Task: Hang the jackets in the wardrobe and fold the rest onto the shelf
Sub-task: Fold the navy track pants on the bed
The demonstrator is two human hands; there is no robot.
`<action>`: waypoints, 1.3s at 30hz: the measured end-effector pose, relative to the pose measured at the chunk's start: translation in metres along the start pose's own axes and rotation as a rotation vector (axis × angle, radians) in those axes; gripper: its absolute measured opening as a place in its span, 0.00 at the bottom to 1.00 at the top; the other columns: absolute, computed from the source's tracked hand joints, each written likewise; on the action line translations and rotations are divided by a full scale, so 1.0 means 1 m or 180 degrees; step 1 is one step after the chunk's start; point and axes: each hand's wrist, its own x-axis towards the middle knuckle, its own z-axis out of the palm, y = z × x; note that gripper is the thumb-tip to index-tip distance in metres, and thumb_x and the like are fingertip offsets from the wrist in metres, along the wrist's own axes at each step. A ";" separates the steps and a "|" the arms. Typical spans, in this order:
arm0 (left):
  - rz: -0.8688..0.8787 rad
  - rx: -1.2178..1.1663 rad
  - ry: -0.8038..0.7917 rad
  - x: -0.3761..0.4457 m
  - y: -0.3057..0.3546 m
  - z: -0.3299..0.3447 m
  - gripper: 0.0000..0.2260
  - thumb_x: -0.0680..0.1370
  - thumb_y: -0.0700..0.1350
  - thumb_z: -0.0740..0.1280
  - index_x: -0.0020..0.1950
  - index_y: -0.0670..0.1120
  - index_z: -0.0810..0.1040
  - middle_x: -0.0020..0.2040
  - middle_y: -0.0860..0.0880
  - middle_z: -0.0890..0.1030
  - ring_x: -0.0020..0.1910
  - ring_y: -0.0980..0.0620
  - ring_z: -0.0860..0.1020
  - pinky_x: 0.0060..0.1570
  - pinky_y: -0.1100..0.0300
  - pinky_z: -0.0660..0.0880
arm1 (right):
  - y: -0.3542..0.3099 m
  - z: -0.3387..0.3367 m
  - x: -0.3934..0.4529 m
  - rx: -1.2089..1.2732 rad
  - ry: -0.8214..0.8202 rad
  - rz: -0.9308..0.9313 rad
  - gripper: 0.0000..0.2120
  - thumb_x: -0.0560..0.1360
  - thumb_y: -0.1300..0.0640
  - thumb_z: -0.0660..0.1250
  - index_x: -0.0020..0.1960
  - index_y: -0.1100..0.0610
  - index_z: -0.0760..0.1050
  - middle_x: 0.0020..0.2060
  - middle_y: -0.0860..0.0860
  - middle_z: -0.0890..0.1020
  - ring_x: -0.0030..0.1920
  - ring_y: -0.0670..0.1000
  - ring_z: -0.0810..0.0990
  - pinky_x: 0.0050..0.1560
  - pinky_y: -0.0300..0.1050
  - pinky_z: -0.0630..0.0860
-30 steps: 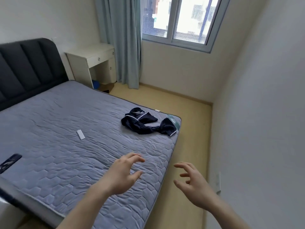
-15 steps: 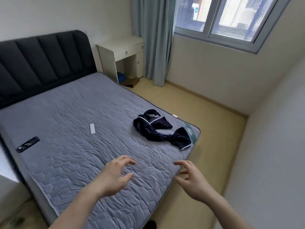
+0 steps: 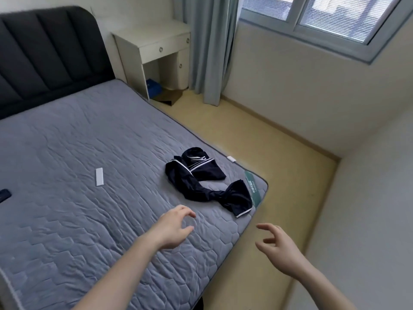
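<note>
A crumpled dark navy garment with white trim [image 3: 207, 182] lies near the foot corner of the grey quilted mattress [image 3: 93, 215]. My left hand [image 3: 173, 229] hovers over the mattress just short of the garment, fingers loosely curled and holding nothing. My right hand [image 3: 279, 247] is out past the bed's edge above the floor, fingers spread and relaxed, also holding nothing. Neither hand touches the garment. No wardrobe or shelf is in view.
A white remote-like bar [image 3: 99, 176] and a dark object [image 3: 4, 195] lie on the mattress. A dark padded headboard [image 3: 49, 57], a white bedside desk [image 3: 156, 52], a curtain [image 3: 212, 48] and a window stand beyond. A wall [image 3: 368, 220] closes the right side.
The view has swung right and come closer to the bed's foot corner. Both hands have stayed out in front and now sit nearer the navy garment.
</note>
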 end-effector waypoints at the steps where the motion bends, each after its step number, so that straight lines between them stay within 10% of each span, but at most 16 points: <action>1: 0.0001 -0.0050 -0.0010 0.016 0.004 0.001 0.16 0.79 0.56 0.67 0.66 0.59 0.76 0.68 0.63 0.72 0.67 0.58 0.74 0.70 0.56 0.69 | 0.004 -0.004 0.014 -0.0010 -0.0025 0.0078 0.18 0.78 0.51 0.71 0.66 0.39 0.73 0.61 0.37 0.74 0.57 0.39 0.78 0.39 0.32 0.76; 17: -0.1826 -0.0922 0.0459 0.151 -0.040 0.071 0.15 0.81 0.49 0.69 0.67 0.55 0.75 0.69 0.57 0.71 0.68 0.56 0.72 0.67 0.60 0.68 | 0.121 0.002 0.346 -0.0520 -0.1200 0.0983 0.35 0.78 0.55 0.70 0.81 0.49 0.60 0.73 0.53 0.71 0.46 0.44 0.80 0.36 0.34 0.73; 23: -0.1984 -0.1011 0.0385 0.250 -0.048 0.111 0.12 0.81 0.50 0.69 0.63 0.60 0.75 0.67 0.62 0.70 0.64 0.61 0.72 0.61 0.64 0.67 | 0.189 0.047 0.472 -0.1390 -0.1716 0.0896 0.38 0.77 0.54 0.68 0.83 0.47 0.56 0.82 0.60 0.51 0.77 0.62 0.64 0.70 0.52 0.73; 29: -0.1966 -0.1164 0.0344 0.332 -0.080 0.173 0.11 0.81 0.49 0.68 0.62 0.60 0.76 0.65 0.66 0.70 0.59 0.62 0.76 0.51 0.70 0.69 | 0.247 0.107 0.577 -0.1988 -0.1904 0.0825 0.34 0.76 0.55 0.68 0.79 0.38 0.65 0.83 0.61 0.40 0.83 0.64 0.48 0.80 0.53 0.56; 39: -0.2124 -0.1149 0.0138 0.312 -0.092 0.214 0.10 0.81 0.51 0.67 0.62 0.60 0.75 0.63 0.66 0.71 0.60 0.63 0.74 0.61 0.63 0.70 | 0.242 0.152 0.569 -0.1551 -0.2330 0.0433 0.30 0.78 0.55 0.73 0.76 0.64 0.69 0.78 0.55 0.68 0.77 0.54 0.68 0.74 0.40 0.63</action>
